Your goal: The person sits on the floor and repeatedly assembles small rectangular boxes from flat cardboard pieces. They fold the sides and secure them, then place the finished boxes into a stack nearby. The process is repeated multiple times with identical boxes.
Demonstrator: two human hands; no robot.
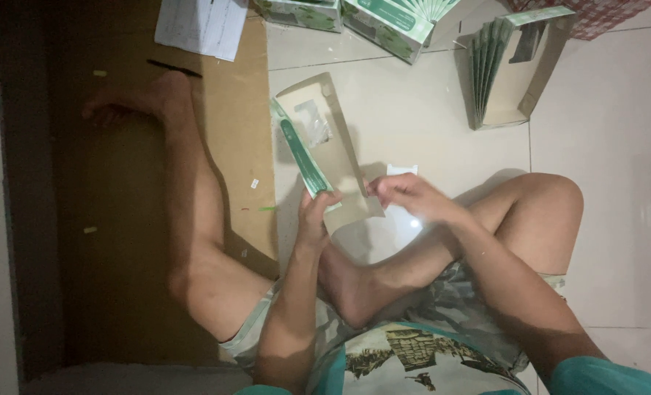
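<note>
Person seated on tile floor (pixel 618 241), legs bent, head cam looking down. Landmark = flat carton (pixel 330 146), unfolded, tan inside w/ green printed edge and a clear window patch, held up off the floor in front of the body, near centre of view, long axis running away from the person. Left hand (pixel 312 219) at carton's near-left corner, fingers pressed together around the green edge, thumb on top. Right hand (pixel 407 194) at carton's near-right edge, fingers (pixel 381 187) pinching the flap there; rest of the hand curled loose. Small white slip (pixel 402 169) on the floor just right of the carton, partly behind the right hand. Beyond the carton, far side: two made-up green boxes (pixel 347 16) lying on the floor, near each other. Right of and beyond the carton: stack of flat cartons (pixel 504 69) standing on edge, fanned, green edges toward the carton. Left of the carton: brown cardboard sheet (pixel 120 219) under the person's left leg, foot resting on it; dim there, detail poor. Beyond-left of the carton: white paper sheet (pixel 201 25) on the cardboard's far end; thin dark stick-like item (pixel 174 69) near it, can't tell what. Patterned red-white cloth or bag (pixel 596 14) at far right corner, well apart from the carton.
</note>
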